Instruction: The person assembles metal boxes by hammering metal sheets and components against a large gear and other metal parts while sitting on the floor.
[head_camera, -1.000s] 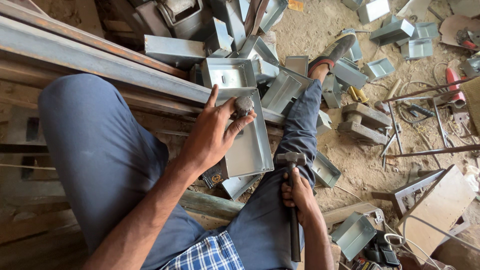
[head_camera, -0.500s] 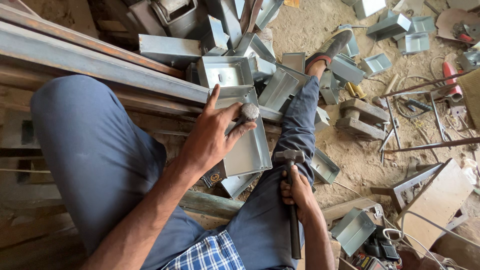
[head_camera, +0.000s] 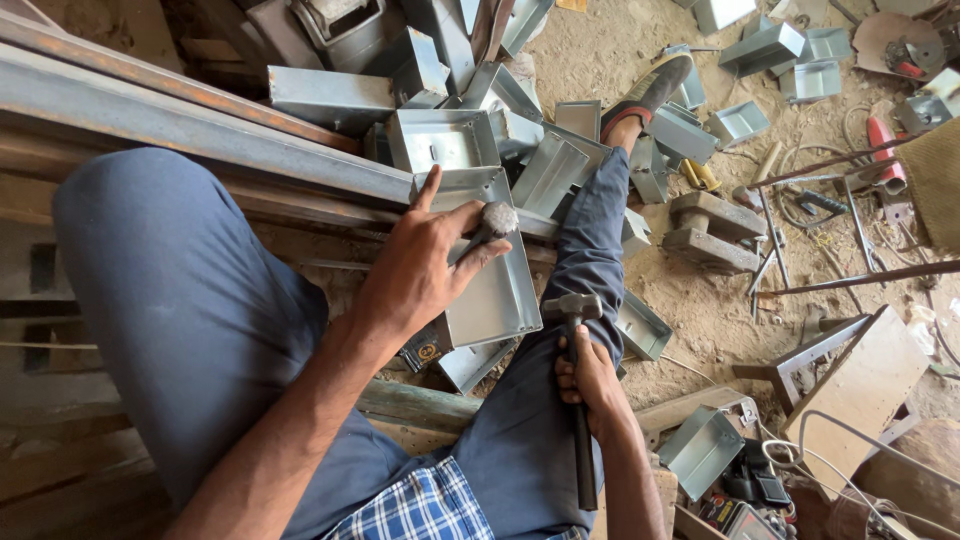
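My left hand (head_camera: 420, 275) clamps a steel punch (head_camera: 490, 222) on the thin, stiff, sharp-edged metal tray (head_camera: 495, 290) across the beam's (head_camera: 180, 125) edge; my right hand (head_camera: 590, 380) grips the heavy hammer (head_camera: 572, 310) mid-handle.

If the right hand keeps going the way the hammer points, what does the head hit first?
The right hand aims the hammer up the frame along the trouser leg. First in that line seems to be the leg, then the folded metal boxes beyond the knee; depth is unclear.
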